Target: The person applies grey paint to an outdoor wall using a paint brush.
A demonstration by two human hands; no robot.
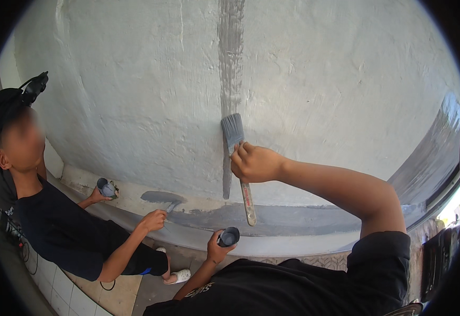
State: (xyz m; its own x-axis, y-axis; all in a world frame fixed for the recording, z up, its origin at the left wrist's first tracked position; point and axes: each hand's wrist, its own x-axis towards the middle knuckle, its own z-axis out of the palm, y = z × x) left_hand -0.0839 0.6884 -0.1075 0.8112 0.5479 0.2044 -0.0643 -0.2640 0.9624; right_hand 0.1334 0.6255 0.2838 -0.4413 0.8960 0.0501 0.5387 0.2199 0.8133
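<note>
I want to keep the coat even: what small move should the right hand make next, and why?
Probably draw the brush downward with the right hand: it sits on the gray stripe, which looks broad above it but narrower below, and stops short of the gray horizontal band underneath.

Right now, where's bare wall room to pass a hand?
Bare wall lies between the co-worker's head and the grey stripe, and right of the stripe above your right forearm. Crowded: lower centre, around your brush, cup and the co-worker's hands.
</note>
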